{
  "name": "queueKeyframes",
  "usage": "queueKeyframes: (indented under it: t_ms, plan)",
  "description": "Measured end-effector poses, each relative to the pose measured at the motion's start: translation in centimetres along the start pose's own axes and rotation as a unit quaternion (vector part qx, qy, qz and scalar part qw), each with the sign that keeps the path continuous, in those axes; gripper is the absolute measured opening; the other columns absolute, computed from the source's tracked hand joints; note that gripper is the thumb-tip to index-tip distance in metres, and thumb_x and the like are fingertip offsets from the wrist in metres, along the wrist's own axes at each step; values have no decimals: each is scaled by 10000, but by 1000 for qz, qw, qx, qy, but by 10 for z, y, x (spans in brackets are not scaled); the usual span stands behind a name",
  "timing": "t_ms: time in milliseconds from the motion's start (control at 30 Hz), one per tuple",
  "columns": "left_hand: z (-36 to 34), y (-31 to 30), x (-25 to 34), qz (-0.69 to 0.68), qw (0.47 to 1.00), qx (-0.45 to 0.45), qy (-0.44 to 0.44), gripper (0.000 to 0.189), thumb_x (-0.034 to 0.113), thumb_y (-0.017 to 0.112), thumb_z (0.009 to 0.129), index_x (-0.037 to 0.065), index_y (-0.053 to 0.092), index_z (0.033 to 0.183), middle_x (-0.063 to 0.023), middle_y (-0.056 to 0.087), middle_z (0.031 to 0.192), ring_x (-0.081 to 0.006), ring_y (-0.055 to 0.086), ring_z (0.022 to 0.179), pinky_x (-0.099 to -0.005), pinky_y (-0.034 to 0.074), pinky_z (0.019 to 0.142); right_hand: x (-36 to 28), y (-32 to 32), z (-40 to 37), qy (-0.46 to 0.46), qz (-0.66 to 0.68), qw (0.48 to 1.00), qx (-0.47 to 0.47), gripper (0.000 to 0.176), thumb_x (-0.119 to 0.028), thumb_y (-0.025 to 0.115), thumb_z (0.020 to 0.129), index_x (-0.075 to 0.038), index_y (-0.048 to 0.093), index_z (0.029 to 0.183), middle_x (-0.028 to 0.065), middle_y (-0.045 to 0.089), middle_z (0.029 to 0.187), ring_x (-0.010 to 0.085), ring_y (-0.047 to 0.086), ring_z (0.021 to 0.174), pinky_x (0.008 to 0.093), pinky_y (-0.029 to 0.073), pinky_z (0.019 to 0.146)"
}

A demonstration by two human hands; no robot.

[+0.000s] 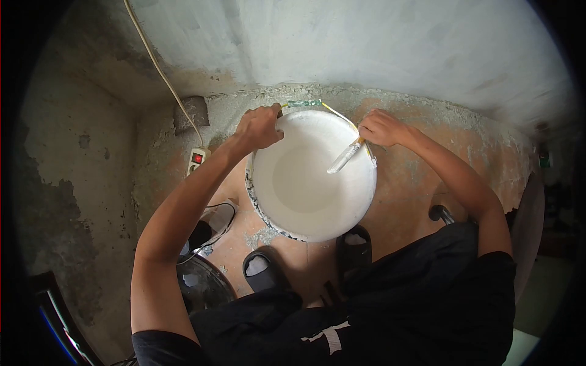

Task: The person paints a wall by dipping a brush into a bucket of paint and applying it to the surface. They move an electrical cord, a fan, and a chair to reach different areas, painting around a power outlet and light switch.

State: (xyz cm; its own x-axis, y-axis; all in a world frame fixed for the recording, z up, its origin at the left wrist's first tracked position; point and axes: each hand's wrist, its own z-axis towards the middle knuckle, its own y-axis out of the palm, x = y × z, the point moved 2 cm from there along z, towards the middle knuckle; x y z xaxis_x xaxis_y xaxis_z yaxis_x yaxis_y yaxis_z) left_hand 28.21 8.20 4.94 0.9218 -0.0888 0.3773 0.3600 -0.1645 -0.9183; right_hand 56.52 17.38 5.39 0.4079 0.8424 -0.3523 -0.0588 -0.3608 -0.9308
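Our right hand (383, 128) has its fingers closed around a coated tool (346, 157), tilted over the bucket (361, 189); our left hand (261, 127) is at the rim, by the handle (304, 103) (we cannot tell which of the two it grips, if either); the bucket stands on the floor (400, 204) before our feet; the pale mix (302, 183) inside already looks smooth, we judge, though whether any stirring remains we cannot tell.
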Motion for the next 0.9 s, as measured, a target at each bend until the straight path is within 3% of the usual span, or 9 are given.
queueKeyframes:
  t_ms: [267, 333, 567, 900]
  plan:
    - [1, -1, -5, 7, 1000, -9, 4, 378, 191, 690, 689, 0, 538, 978, -167, 642, 840, -337, 627, 837, -414, 479, 780, 0, 0, 0, 1, -3, 1000, 1, 300, -164, 446, 761, 21, 505, 533, 222, 469, 540, 387, 468, 509, 457, 390, 554]
    - [3, -2, -9, -30, 998, -40, 25, 406, 205, 669, 685, -7, 513, 994, -215, 624, 855, -385, 602, 862, -432, 468, 775, 0, 0, 0, 1, 2, 1000, 4, 300, -165, 447, 761, 22, 505, 534, 221, 468, 540, 385, 467, 506, 457, 387, 549]
    - [3, -3, -26, -48, 995, -84, 13, 473, 219, 661, 643, -1, 502, 1030, -223, 606, 852, -383, 592, 857, -428, 470, 754, -3, -4, 2, 9, -6, 1000, -17, 298, -163, 438, 763, 23, 510, 542, 221, 467, 540, 375, 465, 500, 456, 384, 546]
    - [-1, -13, -36, -20, 953, -295, -68, 691, 329, 699, 605, -50, 493, 1145, -219, 596, 1072, -306, 577, 1005, -367, 447, 849, -7, -6, 2, 36, -9, 998, -42, 296, -177, 434, 764, 22, 550, 578, 225, 506, 575, 389, 495, 535, 463, 400, 568]
